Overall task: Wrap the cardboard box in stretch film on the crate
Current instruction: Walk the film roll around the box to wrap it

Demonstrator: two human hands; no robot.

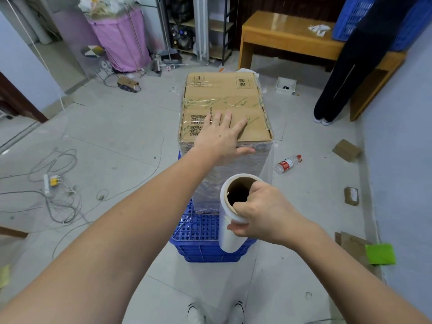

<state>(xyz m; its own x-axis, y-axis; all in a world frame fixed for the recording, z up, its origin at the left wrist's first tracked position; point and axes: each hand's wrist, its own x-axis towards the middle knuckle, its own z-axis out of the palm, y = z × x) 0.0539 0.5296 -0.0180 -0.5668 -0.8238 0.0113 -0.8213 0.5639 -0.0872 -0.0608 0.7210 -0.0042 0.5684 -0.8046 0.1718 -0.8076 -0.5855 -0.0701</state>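
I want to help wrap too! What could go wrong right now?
The cardboard box stands tall on a small blue crate, so a hard pull might tip it, though the left hand steadies it. The stretch film roll, which the right hand grips by its top end only, could slip.

Tan cardboard box (224, 106) (black QR codes), perforated blue crate (198, 239), clear film roll (231, 232), pink hamper (121, 40), green pad (379, 253)

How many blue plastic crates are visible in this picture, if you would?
2: one blue crate under the wrapped box, another on the wooden table top right; more may be hidden.
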